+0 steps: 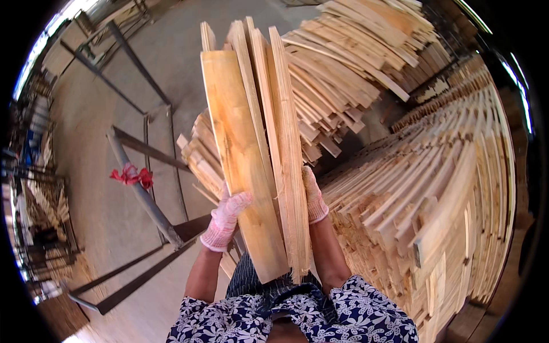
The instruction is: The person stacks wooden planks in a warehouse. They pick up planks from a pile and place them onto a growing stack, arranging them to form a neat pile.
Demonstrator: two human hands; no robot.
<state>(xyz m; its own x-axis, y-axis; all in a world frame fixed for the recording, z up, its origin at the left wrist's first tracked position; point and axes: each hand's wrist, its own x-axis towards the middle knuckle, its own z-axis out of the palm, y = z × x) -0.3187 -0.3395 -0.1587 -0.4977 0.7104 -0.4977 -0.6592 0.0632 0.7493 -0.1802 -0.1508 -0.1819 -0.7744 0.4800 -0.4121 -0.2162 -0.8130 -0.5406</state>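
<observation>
Between my two hands I hold a bundle of several wooden boards, their far ends pointing up and away from me. My left hand, in a pale pinkish knit glove, grips the bundle's left side, with fingers on the wide yellowish board. On the right side, my gloved right hand presses against the outermost narrow board; part of its fingers is hidden behind the wood. The near ends of the boards come close to my waist.
A tall stack of long boards stands close on my right. Beyond the bundle lies a heap of loose boards. At left is a grey metal frame with a red cloth tied on it. More boards lie behind my left hand.
</observation>
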